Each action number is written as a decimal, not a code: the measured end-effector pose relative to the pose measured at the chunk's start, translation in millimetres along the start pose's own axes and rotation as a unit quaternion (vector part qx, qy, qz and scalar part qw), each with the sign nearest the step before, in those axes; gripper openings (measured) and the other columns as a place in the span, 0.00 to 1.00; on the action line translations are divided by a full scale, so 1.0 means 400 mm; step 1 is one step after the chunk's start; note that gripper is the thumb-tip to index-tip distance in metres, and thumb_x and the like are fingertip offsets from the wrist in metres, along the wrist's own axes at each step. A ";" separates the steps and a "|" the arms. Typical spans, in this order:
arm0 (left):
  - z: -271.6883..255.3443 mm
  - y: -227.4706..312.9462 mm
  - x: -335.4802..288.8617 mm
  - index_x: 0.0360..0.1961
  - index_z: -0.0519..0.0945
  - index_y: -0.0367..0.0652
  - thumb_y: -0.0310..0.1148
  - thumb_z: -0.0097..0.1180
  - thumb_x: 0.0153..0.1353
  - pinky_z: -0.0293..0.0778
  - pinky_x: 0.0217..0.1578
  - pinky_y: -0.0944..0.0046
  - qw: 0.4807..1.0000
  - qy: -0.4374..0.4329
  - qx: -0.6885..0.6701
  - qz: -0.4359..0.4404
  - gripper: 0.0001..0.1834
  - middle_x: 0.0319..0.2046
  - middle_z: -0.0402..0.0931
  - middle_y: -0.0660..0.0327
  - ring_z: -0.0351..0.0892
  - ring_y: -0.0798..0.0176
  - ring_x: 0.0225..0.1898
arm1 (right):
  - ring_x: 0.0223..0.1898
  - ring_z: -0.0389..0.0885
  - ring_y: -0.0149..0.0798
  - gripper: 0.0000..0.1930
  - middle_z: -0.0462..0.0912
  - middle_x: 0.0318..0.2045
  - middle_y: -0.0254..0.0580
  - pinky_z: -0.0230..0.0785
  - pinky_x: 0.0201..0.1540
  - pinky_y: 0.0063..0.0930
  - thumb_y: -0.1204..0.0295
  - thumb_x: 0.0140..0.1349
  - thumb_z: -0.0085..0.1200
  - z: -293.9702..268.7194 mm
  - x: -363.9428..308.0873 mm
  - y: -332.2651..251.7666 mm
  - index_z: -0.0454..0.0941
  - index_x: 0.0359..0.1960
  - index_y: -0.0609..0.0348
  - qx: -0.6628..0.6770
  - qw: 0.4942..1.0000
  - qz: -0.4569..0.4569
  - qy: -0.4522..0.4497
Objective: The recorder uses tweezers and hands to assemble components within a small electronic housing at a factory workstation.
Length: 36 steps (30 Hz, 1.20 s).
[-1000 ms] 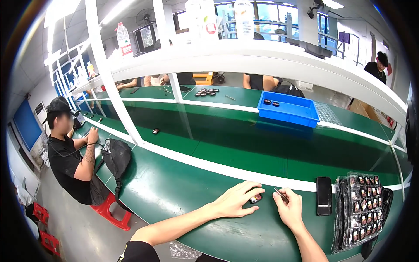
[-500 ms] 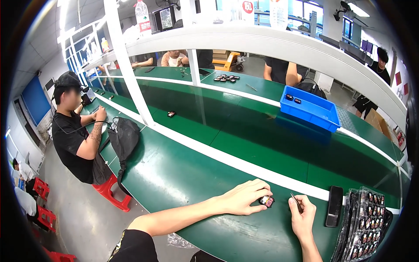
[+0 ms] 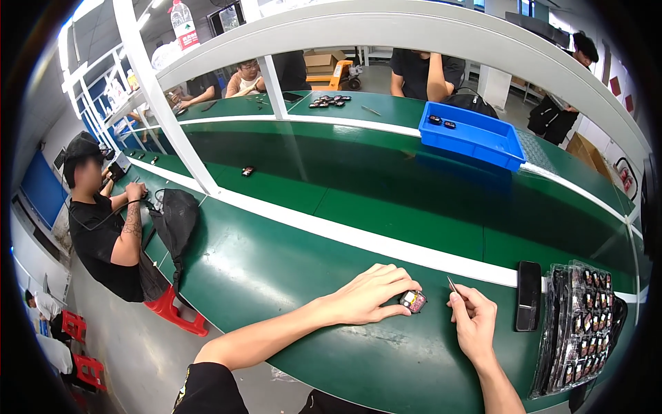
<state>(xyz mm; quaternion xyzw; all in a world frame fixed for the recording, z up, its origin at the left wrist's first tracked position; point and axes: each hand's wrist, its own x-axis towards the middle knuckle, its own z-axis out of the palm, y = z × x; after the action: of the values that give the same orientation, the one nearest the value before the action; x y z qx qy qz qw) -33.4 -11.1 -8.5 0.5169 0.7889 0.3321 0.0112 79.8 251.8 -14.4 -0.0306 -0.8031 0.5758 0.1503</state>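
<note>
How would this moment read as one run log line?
left hand: holds small dark device | right hand: holds thin metal tool, apart from device | nearby: black phone, clear filled trays | surface: green bench

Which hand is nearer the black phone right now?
Right. The right hand, gripping a slim pointed tool, is just left of the black phone, not touching it. The left hand, gripping a small dark device, is farther left, beyond the right hand.

Black sleeve (image 3: 215, 392), yellowish marking (image 3: 182, 392)
</note>
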 end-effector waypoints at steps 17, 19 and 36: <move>-0.004 -0.014 0.019 0.59 0.92 0.50 0.42 0.86 0.58 0.64 0.50 0.62 0.993 -0.022 -0.077 -0.088 0.28 0.34 0.80 0.69 0.71 0.66 0.32 | 0.23 0.77 0.21 0.04 0.88 0.25 0.37 0.64 0.24 0.24 0.81 0.68 0.71 0.018 -0.003 -0.026 0.95 0.42 0.66 -0.020 0.998 -0.035 -0.054; -0.003 -0.011 0.016 0.57 0.92 0.49 0.44 0.84 0.60 0.65 0.47 0.62 0.994 -0.022 -0.076 -0.082 0.25 0.36 0.83 0.68 0.71 0.65 0.31 | 0.21 0.77 0.24 0.03 0.88 0.24 0.40 0.65 0.24 0.26 0.82 0.67 0.71 0.030 -0.001 -0.026 0.94 0.40 0.67 -0.031 0.997 -0.052 -0.058; -0.005 -0.009 0.016 0.58 0.93 0.50 0.41 0.85 0.60 0.65 0.48 0.61 0.993 -0.018 -0.083 -0.085 0.25 0.35 0.83 0.69 0.72 0.65 0.31 | 0.20 0.79 0.26 0.03 0.88 0.25 0.43 0.67 0.23 0.27 0.81 0.68 0.70 0.045 0.007 -0.024 0.93 0.40 0.68 -0.040 0.997 -0.052 -0.051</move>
<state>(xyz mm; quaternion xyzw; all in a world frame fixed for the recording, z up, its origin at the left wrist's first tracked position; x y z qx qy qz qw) -40.0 -7.8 -6.8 0.4513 0.7993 0.3849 0.0968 73.2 232.6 -9.9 0.0346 -0.8327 0.5352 0.1380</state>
